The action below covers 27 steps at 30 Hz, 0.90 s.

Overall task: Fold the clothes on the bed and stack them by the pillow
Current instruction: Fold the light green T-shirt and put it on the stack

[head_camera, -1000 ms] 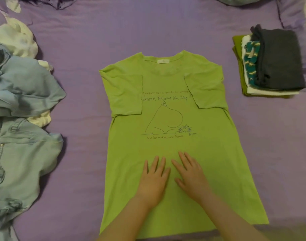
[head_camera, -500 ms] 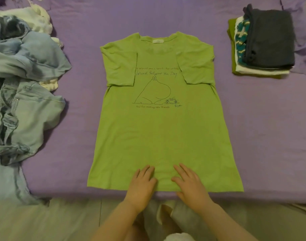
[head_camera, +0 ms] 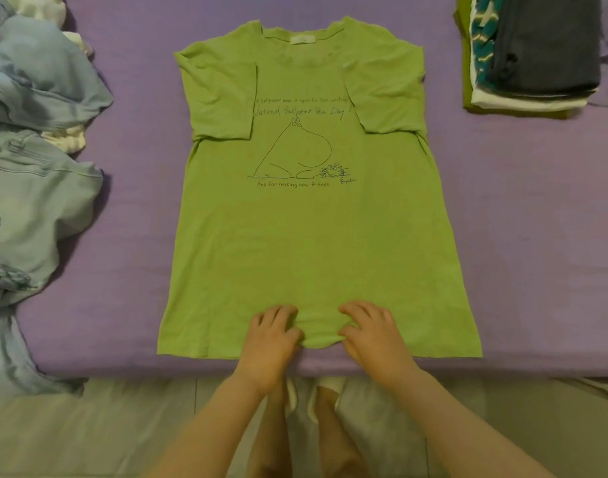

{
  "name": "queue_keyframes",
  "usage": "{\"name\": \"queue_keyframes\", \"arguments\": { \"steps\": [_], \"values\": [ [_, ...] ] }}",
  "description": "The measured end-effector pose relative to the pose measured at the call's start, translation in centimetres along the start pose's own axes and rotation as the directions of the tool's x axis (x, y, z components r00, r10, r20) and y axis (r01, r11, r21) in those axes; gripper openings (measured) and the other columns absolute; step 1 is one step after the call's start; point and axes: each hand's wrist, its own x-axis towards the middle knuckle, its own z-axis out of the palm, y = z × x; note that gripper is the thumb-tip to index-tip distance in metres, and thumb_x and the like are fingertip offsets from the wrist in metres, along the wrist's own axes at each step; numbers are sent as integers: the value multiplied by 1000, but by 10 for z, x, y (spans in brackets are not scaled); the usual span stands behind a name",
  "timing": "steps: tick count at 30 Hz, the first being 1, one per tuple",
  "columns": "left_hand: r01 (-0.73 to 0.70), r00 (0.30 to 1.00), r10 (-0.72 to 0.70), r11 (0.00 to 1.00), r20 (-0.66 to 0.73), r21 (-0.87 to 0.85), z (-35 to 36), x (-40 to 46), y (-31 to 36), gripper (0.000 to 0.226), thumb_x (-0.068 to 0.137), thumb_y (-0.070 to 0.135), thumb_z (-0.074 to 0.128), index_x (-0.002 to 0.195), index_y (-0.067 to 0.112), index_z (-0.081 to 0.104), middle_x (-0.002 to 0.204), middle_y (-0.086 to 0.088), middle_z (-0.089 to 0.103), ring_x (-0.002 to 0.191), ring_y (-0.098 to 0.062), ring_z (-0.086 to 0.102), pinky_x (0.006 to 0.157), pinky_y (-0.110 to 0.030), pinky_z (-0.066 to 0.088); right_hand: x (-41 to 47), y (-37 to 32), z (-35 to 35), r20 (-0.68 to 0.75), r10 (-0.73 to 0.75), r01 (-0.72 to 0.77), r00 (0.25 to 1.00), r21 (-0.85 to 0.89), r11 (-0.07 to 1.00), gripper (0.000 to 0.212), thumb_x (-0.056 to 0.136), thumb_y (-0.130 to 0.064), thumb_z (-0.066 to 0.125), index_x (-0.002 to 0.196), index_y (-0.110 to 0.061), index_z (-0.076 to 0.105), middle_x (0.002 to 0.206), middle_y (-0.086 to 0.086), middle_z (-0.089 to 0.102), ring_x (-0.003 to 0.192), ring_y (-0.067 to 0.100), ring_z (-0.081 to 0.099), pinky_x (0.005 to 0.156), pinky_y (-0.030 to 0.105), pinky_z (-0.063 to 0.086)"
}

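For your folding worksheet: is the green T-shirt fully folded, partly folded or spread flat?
Partly folded. The green T-shirt lies front up with both sleeves turned in over the chest; its body is at full length, the hem just bunched.

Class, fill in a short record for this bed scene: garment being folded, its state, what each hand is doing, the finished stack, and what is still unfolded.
garment: green T-shirt, flat on the purple bed sheet, print up
sleeves: both folded inward
left hand: pinches the bottom hem near its middle
right hand: pinches the bottom hem beside it
hem: bunched between the hands
folded stack: far right, dark grey item on top
unfolded pile: denim clothes on the left
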Motion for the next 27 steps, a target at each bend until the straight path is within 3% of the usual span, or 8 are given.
{"name": "queue_keyframes", "arguments": {
  "steps": [2,5,8,11,16,20,23,27],
  "values": [
    [17,1000,-17,994,1,-105,-10,9,-7,18,68,25,80,81,19,71,102,-5,68,92,-28,64,71,-34,53,11,7,-11,33,5,-8,999,102,995,17,71,-21,78,88,-20,73,105,1,69,98,26,64,77,34,50],
    [193,979,-203,892,18,-408,-33,35,-23,11,94,21,53,103,15,56,100,-7,66,92,-30,60,71,-34,42,38,26,-32,81,128,-144,988,237,961,21,96,-29,49,114,-22,58,112,1,64,103,23,58,73,31,39],
    [291,951,-308,869,23,-401,-56,69,-40,14,94,21,50,106,17,54,97,-9,66,88,-30,60,60,-31,31,75,41,-55,23,259,-257,965,256,932,17,94,-31,48,108,-26,56,104,-1,65,95,23,59,63,30,33],
    [381,919,-391,837,56,-392,-80,94,-55,14,91,24,54,101,18,61,91,-2,64,87,-25,59,62,-29,34,104,55,-74,-12,360,-341,933,293,893,13,92,-28,50,102,-26,57,96,-3,64,88,21,58,62,30,34],
    [274,935,-346,575,75,-771,-110,121,-76,11,87,23,69,77,18,64,62,9,48,59,-5,42,55,-18,32,127,69,-96,-55,392,-281,918,606,744,16,91,-30,61,101,-19,64,88,-3,66,83,17,59,73,32,45],
    [182,946,-323,467,24,-865,-140,143,-89,14,84,26,73,89,13,72,85,0,66,80,-8,55,76,-22,41,149,78,-123,-111,415,-233,903,685,690,19,88,-34,65,91,-16,67,84,-3,67,81,15,60,67,19,40],
    [197,949,-308,433,61,-880,-170,167,-102,22,78,29,78,97,24,71,108,4,67,109,-10,56,96,-26,42,172,85,-149,-137,415,-219,900,680,700,22,83,-43,66,85,-21,65,80,-4,65,78,17,59,68,25,41],
    [229,968,-202,484,147,-845,-204,202,-129,35,72,31,82,101,36,62,119,7,55,118,-6,44,92,-20,36,210,94,-186,-58,294,-210,954,570,795,32,73,-44,76,97,-40,55,94,-19,56,90,-2,51,75,25,39]
  ]
}}
